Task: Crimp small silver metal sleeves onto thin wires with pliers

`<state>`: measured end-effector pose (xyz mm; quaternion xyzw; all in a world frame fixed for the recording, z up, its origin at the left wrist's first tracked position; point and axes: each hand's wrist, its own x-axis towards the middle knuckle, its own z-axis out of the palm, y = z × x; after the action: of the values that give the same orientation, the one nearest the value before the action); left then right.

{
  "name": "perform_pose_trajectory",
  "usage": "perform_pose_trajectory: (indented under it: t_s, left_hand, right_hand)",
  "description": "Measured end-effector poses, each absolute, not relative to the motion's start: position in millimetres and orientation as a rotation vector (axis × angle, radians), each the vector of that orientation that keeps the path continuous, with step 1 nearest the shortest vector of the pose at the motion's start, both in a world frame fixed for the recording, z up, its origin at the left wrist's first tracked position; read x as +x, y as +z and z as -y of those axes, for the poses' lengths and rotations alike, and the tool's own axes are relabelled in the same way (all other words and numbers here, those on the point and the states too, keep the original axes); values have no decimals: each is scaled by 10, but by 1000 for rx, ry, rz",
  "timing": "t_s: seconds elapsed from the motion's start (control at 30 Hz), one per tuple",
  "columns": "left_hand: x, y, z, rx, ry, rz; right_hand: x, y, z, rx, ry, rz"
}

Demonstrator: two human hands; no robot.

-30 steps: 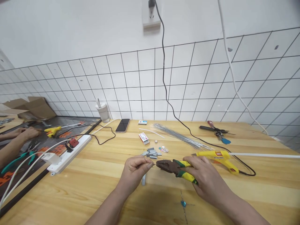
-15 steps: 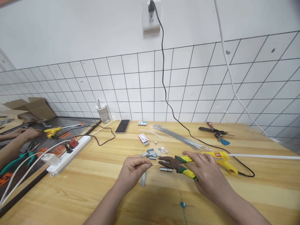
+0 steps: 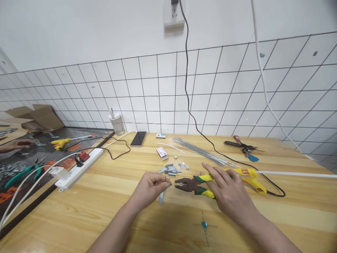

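Note:
My right hand (image 3: 229, 195) grips the yellow-and-green handles of a pair of pliers (image 3: 193, 185), jaws pointing left over the wooden table (image 3: 105, 211). My left hand (image 3: 151, 186) pinches a small thin metal piece (image 3: 171, 183) whose tip meets the plier jaws. A grey staple strip (image 3: 161, 198) lies just under my left fingers. A heap of staple strips (image 3: 170, 170) sits just beyond both hands.
A yellow glue gun (image 3: 250, 177) with a white stick lies right of my hand. Also here: a wire bundle (image 3: 200, 151), scissors (image 3: 242, 146), a phone (image 3: 138, 138), a white power strip (image 3: 76, 168), a small box (image 3: 162, 153), a blue bead (image 3: 204, 224). Another person's hand (image 3: 15, 144) works at far left.
The pliers slid slightly left and their jaws now meet the small metal piece in my left fingers. The other person's arm drew back at the far left.

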<state>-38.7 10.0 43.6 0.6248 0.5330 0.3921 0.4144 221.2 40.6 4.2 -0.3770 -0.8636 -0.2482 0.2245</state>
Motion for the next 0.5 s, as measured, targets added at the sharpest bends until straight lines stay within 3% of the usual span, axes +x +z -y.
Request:
perform_pose_trajectory:
  t_s: [0.5]
  left_hand:
    - [-399,439,-96,1403,919,-1262]
  right_hand:
    - [2211,7,-437,-969,-713,2397]
